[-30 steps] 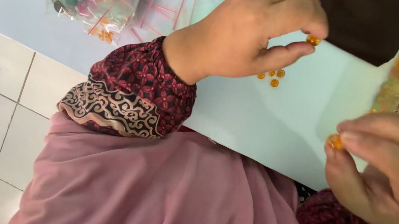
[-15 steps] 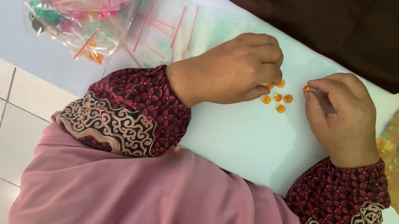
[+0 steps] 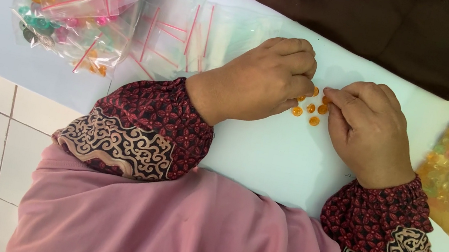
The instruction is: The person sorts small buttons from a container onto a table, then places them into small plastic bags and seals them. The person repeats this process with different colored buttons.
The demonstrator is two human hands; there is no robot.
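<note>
On the white table [image 3: 268, 158], the left hand [image 3: 257, 82] and right hand [image 3: 368, 133] meet with curled, nearly closed fingers around small orange beads [image 3: 308, 111] between them. Sorting seems underway; picking one bead next needs a fine pinch.

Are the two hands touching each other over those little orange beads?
Apart. The head view shows a narrow strip of white table between the left hand and right hand, with orange beads lying in that gap.
</note>
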